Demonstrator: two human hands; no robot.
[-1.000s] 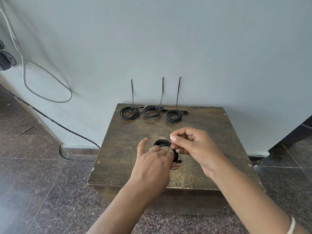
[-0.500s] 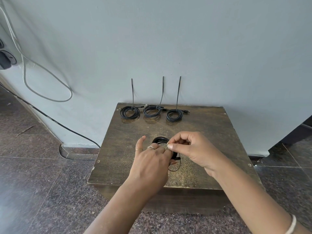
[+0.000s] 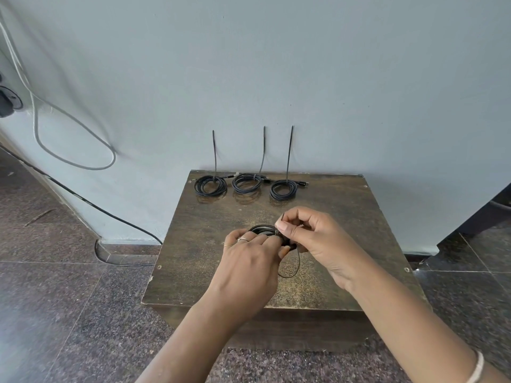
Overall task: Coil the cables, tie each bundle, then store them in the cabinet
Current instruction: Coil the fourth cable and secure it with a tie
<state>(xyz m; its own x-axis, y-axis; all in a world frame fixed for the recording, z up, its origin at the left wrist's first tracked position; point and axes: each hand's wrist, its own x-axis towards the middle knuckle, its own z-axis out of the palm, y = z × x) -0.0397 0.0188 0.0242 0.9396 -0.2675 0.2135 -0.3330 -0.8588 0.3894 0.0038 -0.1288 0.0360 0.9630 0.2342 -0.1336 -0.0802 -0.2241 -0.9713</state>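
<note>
Over the middle of the brown wooden box top (image 3: 345, 205), my left hand (image 3: 249, 264) grips a small coil of black cable (image 3: 261, 229); my fingers hide most of it. My right hand (image 3: 312, 239) pinches the thin black tie (image 3: 282, 217) at the coil's right side, its tip poking up past my thumb. A loose loop of the tie (image 3: 293, 268) hangs below my hands. Three tied black coils lie along the back edge: left (image 3: 210, 186), middle (image 3: 247, 183) and right (image 3: 283, 189), each with a long tie tail standing up against the wall.
The box stands against a pale blue wall on a dark stone-tile floor (image 3: 69, 299). A grey cable loop (image 3: 74, 139) hangs on the wall at left, and a black cable (image 3: 91, 203) runs down to the floor. A dark opening (image 3: 497, 211) shows at far right.
My right hand has drawn the tie's tip up and to the right, and a loose loop of tie now shows below my hands. The left hand keeps the coil in place.
</note>
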